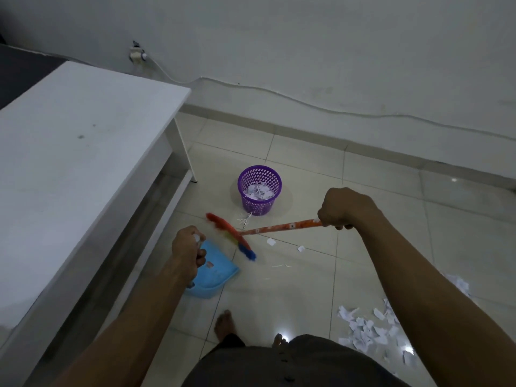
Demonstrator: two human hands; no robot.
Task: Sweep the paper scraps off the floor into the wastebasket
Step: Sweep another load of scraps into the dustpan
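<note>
My right hand [344, 208] grips the orange handle of a broom [279, 227] whose red, yellow and blue bristle head [231, 237] is blurred just above a light blue dustpan [216, 277]. My left hand [187, 251] is closed on the dustpan's handle and holds the pan low over the floor. A purple mesh wastebasket [259, 191] stands upright beyond the broom, partly filled with white paper. A few loose scraps [270, 241] lie near the broom head. A larger heap of paper scraps [374, 331] lies on the tiles at the lower right.
A white table [69, 169] fills the left side, its leg [185, 152] close to the wastebasket. A white cable [307, 103] runs along the wall from a socket [136, 55]. My bare feet [223, 324] stand on the glossy tile floor.
</note>
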